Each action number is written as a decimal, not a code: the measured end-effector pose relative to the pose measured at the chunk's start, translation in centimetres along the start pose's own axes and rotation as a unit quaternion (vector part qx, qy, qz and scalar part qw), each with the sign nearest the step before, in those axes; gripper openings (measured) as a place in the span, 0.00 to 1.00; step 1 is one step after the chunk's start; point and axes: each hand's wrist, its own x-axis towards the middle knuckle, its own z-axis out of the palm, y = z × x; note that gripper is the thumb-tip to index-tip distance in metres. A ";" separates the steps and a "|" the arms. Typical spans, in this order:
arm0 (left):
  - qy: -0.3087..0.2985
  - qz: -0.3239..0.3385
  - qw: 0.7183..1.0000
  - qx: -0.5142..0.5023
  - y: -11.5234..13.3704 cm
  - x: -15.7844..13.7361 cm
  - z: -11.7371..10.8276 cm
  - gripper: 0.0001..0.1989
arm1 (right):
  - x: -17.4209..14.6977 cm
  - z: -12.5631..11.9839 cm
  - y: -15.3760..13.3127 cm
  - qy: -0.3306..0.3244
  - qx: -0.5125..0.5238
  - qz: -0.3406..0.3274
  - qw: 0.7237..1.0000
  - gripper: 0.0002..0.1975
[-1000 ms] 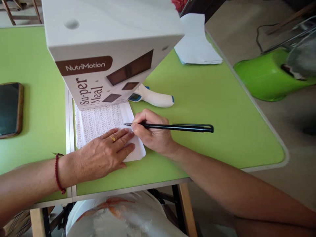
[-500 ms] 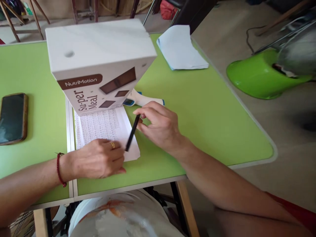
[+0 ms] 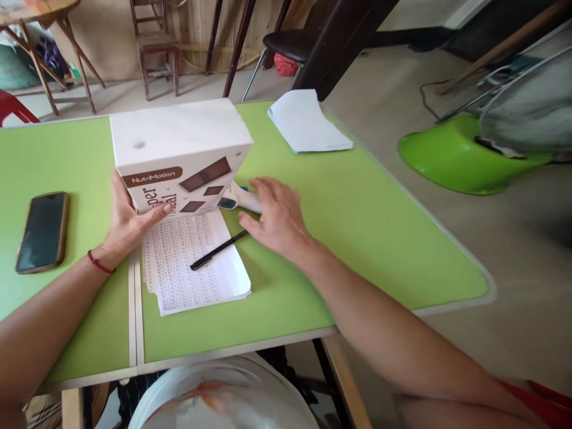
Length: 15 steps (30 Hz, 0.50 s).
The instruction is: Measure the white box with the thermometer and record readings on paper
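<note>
A white NutriMotion box (image 3: 187, 161) stands upright on the green table. My left hand (image 3: 127, 217) grips its lower left edge, the thumb across the printed front and the fingers mostly hidden behind the side. My right hand (image 3: 281, 220) is open, holding nothing, thumb and fingers apart. It reaches over a white-and-blue handheld device (image 3: 227, 201) with a small dark screen, partly covering it; contact cannot be made out. Below the box lie handwritten paper sheets (image 3: 179, 286). A capped black pen (image 3: 217, 250) rests across them, its far end by my right thumb.
To the left, a phone (image 3: 43, 232) in a brown case lies on the green table (image 3: 357, 256). A stack of blank paper (image 3: 308, 122) is near the far edge. Beyond the right edge is a green plastic chair (image 3: 465, 155); a dark stool (image 3: 290, 46) stands behind the table.
The black pen has left my right hand and lies on the sheets. My left hand has moved from the paper up to the box. The view has shifted, showing more of the room behind.
</note>
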 end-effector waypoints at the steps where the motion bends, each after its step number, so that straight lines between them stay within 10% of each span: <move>1: -0.007 -0.002 1.000 -0.002 -0.4 0.1 -0.2 0.42 | 0.2 0.3 0.3 -0.029 -0.010 -0.002 1.000 0.26; 5: -0.011 -0.012 1.000 -0.003 -1.5 0.5 -0.8 0.38 | 0.4 1.0 1.2 -0.069 -0.007 0.016 0.998 0.21; 9: 0.043 -0.020 0.999 -0.003 -0.8 0.2 -0.8 0.35 | 0.4 -0.8 0.9 0.079 0.167 0.098 0.978 0.21; 11: 0.035 -0.020 0.998 -0.044 -0.3 -0.3 -0.5 0.30 | 0.4 -2.9 -0.5 0.117 0.308 0.110 0.938 0.17; 15: -0.006 -0.046 0.991 -0.123 -0.3 -1.4 0.3 0.25 | -0.5 -6.7 -5.0 -0.015 0.595 0.067 0.801 0.08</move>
